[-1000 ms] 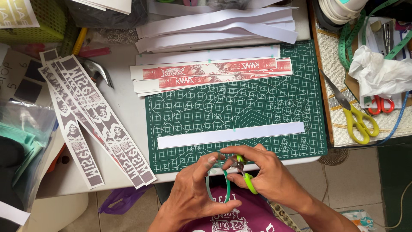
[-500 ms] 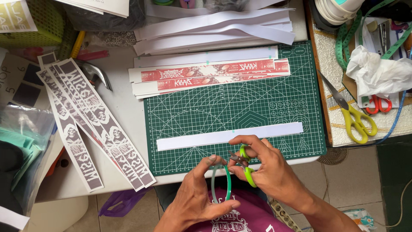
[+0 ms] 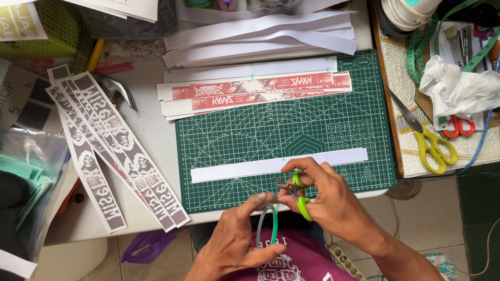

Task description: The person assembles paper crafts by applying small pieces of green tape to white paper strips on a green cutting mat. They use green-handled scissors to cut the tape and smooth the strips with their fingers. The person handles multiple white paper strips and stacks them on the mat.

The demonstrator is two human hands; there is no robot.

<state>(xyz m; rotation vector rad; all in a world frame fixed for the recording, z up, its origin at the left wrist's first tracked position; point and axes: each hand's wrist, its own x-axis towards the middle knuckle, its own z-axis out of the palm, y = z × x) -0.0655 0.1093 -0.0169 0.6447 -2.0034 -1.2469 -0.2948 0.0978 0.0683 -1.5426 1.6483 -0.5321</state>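
Table point(image 3: 151, 104) fills the frame, a green cutting mat point(image 3: 312, 130) at centre carrying a white paper strip point(image 3: 234, 170). At bottom centre, the left hand point(image 3: 237, 244) pinches a green band point(image 3: 265, 226) while the right hand point(image 3: 333, 205) grips small green-handled scissors point(image 3: 297, 190) at the band's top.

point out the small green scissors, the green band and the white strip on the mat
small green scissors point(image 3: 301, 200), head view, on a green handle loop
green band point(image 3: 274, 224), head view, on its right side
white strip point(image 3: 234, 170), head view, on its bare left half
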